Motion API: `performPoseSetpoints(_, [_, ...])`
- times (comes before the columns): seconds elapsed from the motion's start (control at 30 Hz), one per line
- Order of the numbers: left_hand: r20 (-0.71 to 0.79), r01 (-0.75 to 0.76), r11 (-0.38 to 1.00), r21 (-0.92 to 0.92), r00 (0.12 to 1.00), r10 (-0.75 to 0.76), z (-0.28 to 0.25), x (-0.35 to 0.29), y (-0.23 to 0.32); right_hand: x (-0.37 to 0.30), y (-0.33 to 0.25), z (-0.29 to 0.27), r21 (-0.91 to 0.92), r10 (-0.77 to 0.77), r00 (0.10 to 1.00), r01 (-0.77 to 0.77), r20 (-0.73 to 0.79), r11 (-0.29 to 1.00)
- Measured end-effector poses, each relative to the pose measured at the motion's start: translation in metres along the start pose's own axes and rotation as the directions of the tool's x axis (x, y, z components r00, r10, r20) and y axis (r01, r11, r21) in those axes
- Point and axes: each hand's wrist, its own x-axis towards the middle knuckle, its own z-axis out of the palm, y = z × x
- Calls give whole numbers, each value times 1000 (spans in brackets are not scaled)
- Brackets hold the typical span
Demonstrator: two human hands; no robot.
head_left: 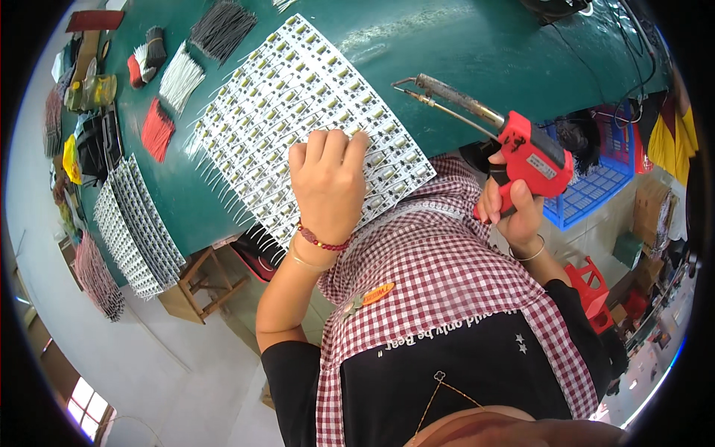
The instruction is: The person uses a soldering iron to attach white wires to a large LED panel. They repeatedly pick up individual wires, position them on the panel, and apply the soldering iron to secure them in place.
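A large white panel of small circuit boards [261, 112] lies at an angle on the green table, its near corner beside my apron. Rows of yellowish components cover it, and thin white wires stick out along its left edge. My left hand [328, 175] rests over the panel's middle with the fingers curled down; whatever the fingertips pinch is hidden beneath them. In my right hand [514, 205] is a red soldering gun [538, 153], fingers wrapped round its handle. Its metal barrel and thin feed tube point up and left, the bent tip held off the panel's right edge.
Bundles of red wires [158, 130], white wires [181, 77] and black wires [222, 30] lie on the table [462, 67] beyond the panel. More board panels [138, 227] are stacked at the left edge. A blue crate [596, 194] and a red stool [590, 290] stand to the right.
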Motion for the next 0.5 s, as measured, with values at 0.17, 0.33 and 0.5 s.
performPoseSetpoints(0.17, [8, 16, 1000, -1, 1000, -16, -5, -3, -1, 5, 9, -10, 184, -24, 1000, 24, -4, 983])
performPoseSetpoints(0.33, [-27, 43, 999, 7, 999, -43, -5, -6, -1, 7, -2, 0, 153, -60, 997, 65, -39, 986])
performPoseSetpoints(0.5, [-41, 77, 997, 14, 996, -77, -3, -7, -2, 8, 9, -11, 212, -96, 995, 91, 15, 973])
